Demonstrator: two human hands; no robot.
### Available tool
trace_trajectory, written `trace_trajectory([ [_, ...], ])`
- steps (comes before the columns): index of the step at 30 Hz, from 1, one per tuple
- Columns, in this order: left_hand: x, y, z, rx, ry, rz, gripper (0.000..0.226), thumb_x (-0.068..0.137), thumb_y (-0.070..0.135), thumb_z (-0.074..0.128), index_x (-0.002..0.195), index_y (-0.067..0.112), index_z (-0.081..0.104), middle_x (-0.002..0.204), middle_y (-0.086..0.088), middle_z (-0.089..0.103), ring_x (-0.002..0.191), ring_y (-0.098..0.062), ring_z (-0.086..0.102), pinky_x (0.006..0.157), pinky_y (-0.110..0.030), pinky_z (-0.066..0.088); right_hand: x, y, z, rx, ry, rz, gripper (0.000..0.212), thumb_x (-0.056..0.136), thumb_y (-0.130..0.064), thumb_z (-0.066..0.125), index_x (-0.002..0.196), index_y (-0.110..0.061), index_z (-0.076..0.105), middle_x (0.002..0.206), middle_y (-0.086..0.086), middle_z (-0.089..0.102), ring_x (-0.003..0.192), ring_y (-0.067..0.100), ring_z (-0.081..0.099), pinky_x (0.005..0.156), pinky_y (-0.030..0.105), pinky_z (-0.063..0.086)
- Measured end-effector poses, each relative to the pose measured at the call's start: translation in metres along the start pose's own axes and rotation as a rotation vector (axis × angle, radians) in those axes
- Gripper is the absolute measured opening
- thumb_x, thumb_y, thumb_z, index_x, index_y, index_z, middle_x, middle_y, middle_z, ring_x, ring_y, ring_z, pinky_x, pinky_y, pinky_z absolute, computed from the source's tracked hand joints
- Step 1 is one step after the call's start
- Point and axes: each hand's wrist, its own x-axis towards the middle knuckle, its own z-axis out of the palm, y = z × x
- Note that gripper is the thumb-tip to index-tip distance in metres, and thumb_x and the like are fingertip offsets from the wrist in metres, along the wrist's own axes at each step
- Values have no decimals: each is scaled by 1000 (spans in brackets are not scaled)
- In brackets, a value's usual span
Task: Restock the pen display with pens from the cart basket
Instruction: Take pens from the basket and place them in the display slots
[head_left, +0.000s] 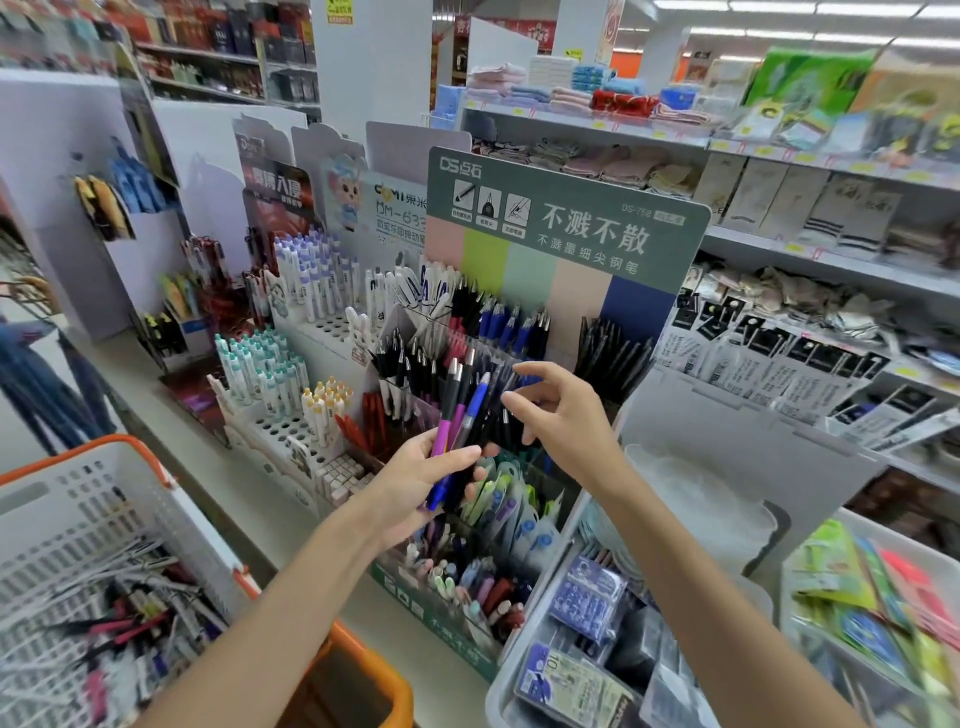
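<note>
My left hand (415, 483) grips a bundle of pens (462, 410), black, purple and blue, held upright in front of the pen display (566, 234). The display has a green header card and tiered clear compartments with black and blue pens. My right hand (561, 410) hovers just right of the bundle, fingers spread, fingertips near the top of a black pen; whether it touches is unclear. The cart basket (104, 499), white with an orange rim, sits at lower left with several loose pens (124, 613) in it.
Other pen stands (291, 374) with white and teal pens crowd the counter to the left. Grey bins (587, 623) of packaged stationery sit at lower right. Shelves (810, 270) of socks and towels run behind. A person's legs (47, 379) show at far left.
</note>
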Motion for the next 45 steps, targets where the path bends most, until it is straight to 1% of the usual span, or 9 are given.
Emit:
trace_trajectory([
  [7, 0, 1, 7, 42, -14, 8, 24, 99, 8, 54, 121, -1, 58, 90, -10, 70, 76, -20, 68, 64, -30, 59, -2, -2, 4, 141, 77, 3, 30, 90, -16, 72, 118, -16, 59, 85, 1, 72, 60, 11, 65, 66, 27, 57],
  [13, 10, 8, 6, 31, 115, 49, 18, 99, 5, 54, 114, -1, 62, 104, -15, 72, 87, -24, 73, 67, -32, 62, 5, -19, -29, 190, 361, -185, 29, 90, -8, 72, 114, -16, 58, 86, 3, 69, 70, 26, 66, 62, 35, 57],
  [17, 14, 8, 12, 27, 125, 62, 12, 99, 5, 55, 107, 0, 63, 97, -12, 74, 78, -20, 70, 68, -32, 62, 15, -20, -72, 1, 578, -329, 27, 93, -8, 67, 117, -15, 57, 85, -12, 64, 63, 2, 54, 61, 14, 45],
  [20, 18, 8, 19, 41, 109, 56, 17, 99, 6, 55, 112, -3, 61, 90, -9, 73, 72, -16, 70, 63, -29, 60, 19, -10, -86, -143, 652, -344, 29, 93, -10, 66, 122, -10, 58, 86, -11, 63, 60, -2, 52, 61, 8, 41],
  [24, 24, 5, 31, 45, 88, 44, 19, 99, 6, 55, 115, -2, 60, 94, -7, 75, 75, -14, 71, 65, -28, 60, 20, 4, -84, -256, 621, -363, 31, 92, -11, 68, 121, -9, 59, 89, -9, 65, 59, -1, 54, 59, 16, 46],
  [29, 28, 7, 40, 42, 60, 40, 21, 99, 6, 55, 117, -3, 60, 91, -7, 75, 74, -15, 70, 66, -29, 61, 19, 22, -74, -386, 565, -367, 32, 90, -13, 71, 120, -11, 60, 90, -5, 67, 63, 16, 60, 56, 34, 53],
  [33, 28, 8, 42, 44, 61, 40, 19, 98, 6, 56, 115, -1, 61, 93, -7, 75, 73, -14, 70, 66, -29, 61, 18, 25, -75, -567, 686, -433, 31, 85, -16, 77, 114, -9, 66, 104, 5, 64, 75, 9, 51, 60, 20, 40],
  [37, 29, 7, 43, 60, 61, 36, 20, 98, 7, 56, 115, -1, 61, 94, -7, 74, 72, -14, 70, 64, -27, 59, 23, 29, -82, -621, 694, -368, 32, 85, -17, 77, 113, -8, 67, 114, 11, 60, 106, 24, 57, 81, 20, 38],
  [45, 29, 7, 53, 63, 32, 41, 18, 98, 6, 56, 114, -1, 61, 93, -7, 74, 72, -14, 68, 65, -28, 60, 33, 35, -85, -763, 489, -450, 17, 83, -17, 79, 96, -8, 75, 103, 8, 66, 99, 28, 55, 83, 33, 47],
])
